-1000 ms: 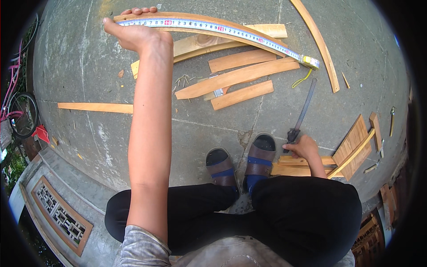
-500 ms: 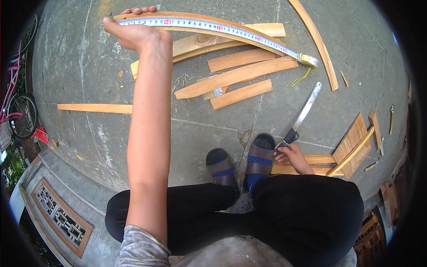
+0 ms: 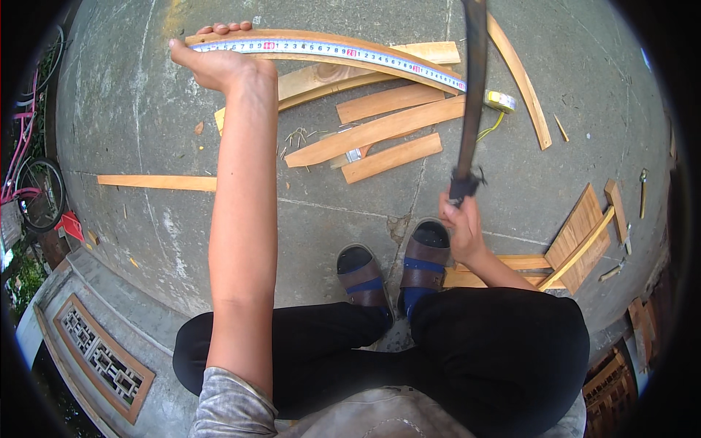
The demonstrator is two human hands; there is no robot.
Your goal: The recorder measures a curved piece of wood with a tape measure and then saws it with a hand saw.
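Note:
My left hand (image 3: pixel 226 69) grips the far left end of a long curved wooden strip (image 3: pixel 314 38), thumb and fingers on opposite sides, with a measuring tape (image 3: pixel 328 50) stretched along it. The yellow tape case (image 3: pixel 500 101) with its cord is at the strip's right end. My right hand (image 3: pixel 464 230), beside my right sandal, is closed on the dark handle of a long-bladed tool (image 3: pixel 471 95), raised and slightly blurred, its blade pointing toward the top of the picture and passing in front of the strip's right end.
Loose boards (image 3: pixel 387 135), a brush (image 3: pixel 354 153) and scattered nails lie on concrete (image 3: pixel 328 212). Leaning pieces (image 3: pixel 577 233) are at right, a curved strip (image 3: pixel 518 73) farther up. A pink bicycle (image 3: pixel 36 193) and a framed grille (image 3: pixel 102 354) are at left. My sandals (image 3: pixel 427 255) are below.
My right hand has raised the long tool upward from low beside the sandal, its blade swinging more upright. The strip and tape in my left hand have shifted slightly down.

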